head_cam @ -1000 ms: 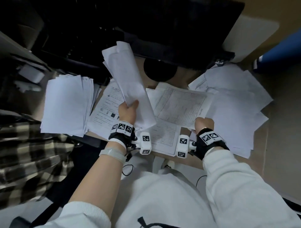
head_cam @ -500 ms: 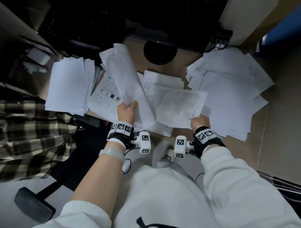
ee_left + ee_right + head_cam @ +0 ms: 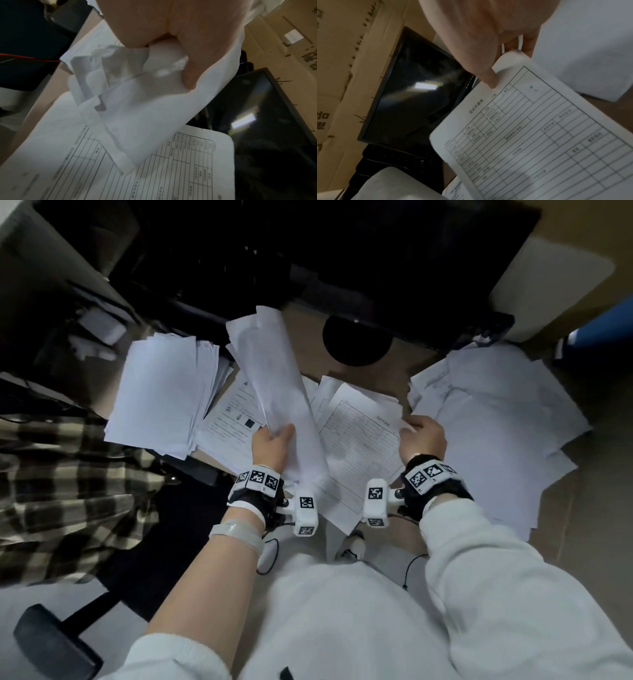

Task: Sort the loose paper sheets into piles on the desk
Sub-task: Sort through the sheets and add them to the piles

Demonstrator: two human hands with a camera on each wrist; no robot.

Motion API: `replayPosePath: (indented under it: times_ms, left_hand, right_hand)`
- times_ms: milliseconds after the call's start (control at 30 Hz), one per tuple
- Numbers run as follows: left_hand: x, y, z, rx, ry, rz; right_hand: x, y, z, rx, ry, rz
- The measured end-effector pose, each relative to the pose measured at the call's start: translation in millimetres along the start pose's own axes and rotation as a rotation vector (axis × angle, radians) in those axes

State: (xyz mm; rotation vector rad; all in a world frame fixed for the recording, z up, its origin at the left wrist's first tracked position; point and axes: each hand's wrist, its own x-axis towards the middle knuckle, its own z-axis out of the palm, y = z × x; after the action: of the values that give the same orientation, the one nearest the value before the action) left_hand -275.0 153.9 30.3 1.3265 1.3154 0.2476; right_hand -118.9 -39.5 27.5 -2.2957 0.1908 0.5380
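My left hand (image 3: 274, 440) grips a curled bundle of blank sheets (image 3: 274, 378) that stands up over the desk; the crumpled lower edge of the bundle (image 3: 130, 108) shows under the thumb. My right hand (image 3: 423, 436) pinches one edge of a printed form sheet (image 3: 356, 450) ruled with table lines and holds it above the desk's front edge, thumb on top of the form sheet (image 3: 539, 135). A neat stack of blank paper (image 3: 161, 395) lies at the left. A loose heap of sheets (image 3: 496, 422) spreads at the right. Printed sheets (image 3: 233, 412) lie in the middle under the held ones.
A dark monitor (image 3: 308, 251) with a round black base (image 3: 356, 340) stands at the back of the desk (image 3: 370, 371). A cardboard box (image 3: 342, 67) rises behind it. A plaid garment (image 3: 61, 481) and a chair base (image 3: 51, 642) sit at the left below the desk.
My right hand has lifted the printed form off the middle pile and turned it toward me. The left hand keeps its bundle upright, almost unmoved.
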Motion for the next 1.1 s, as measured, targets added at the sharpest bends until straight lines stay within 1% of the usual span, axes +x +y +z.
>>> replayPosePath:
  times_ms: [100, 167, 300, 367, 433, 567, 633, 667, 767, 800, 900, 1033, 1100]
  left_hand:
    - [24, 8, 2, 0.052, -0.037, -0.046]
    - [42, 16, 3, 0.082, -0.065, -0.078]
    - [75, 22, 11, 0.170, -0.100, -0.141]
    - [87, 24, 17, 0.208, -0.122, -0.165]
    - [95, 25, 22, 0.232, -0.146, -0.178]
    - [102, 26, 31, 0.241, -0.164, -0.220]
    - [101, 25, 35, 0.264, -0.171, -0.228]
    - [101, 25, 36, 0.279, -0.171, -0.222]
    - [98, 18, 38, 0.306, -0.181, -0.219]
    - [96, 15, 38, 0.307, -0.195, -0.234]
    - [92, 5, 39, 0.316, -0.222, -0.268]
    - [85, 4, 42, 0.345, -0.266, -0.242]
    - [79, 6, 43, 0.346, -0.273, -0.228]
  right_hand:
    - [22, -21, 24, -0.041, 0.013, -0.024]
    - [39, -36, 40, -0.085, -0.007, -0.019]
    - [71, -54, 70, -0.165, -0.022, 0.120]
    - [86, -53, 83, -0.182, -0.034, 0.156]
    - [95, -55, 89, -0.210, -0.032, 0.156]
    - [98, -50, 91, -0.138, 0.039, 0.162]
    - [99, -38, 89, -0.092, 0.087, 0.255]
    - [97, -31, 88, -0.064, 0.083, 0.313]
    - [90, -7, 93, -0.082, -0.088, 0.461]
    - [86, 0, 95, -0.096, -0.117, 0.489]
    - [82, 18, 101, -0.139, -0.084, 0.467]
    - [82, 25, 96, -0.126, -0.123, 0.378]
    - [80, 27, 91, -0.094, -0.139, 0.360]
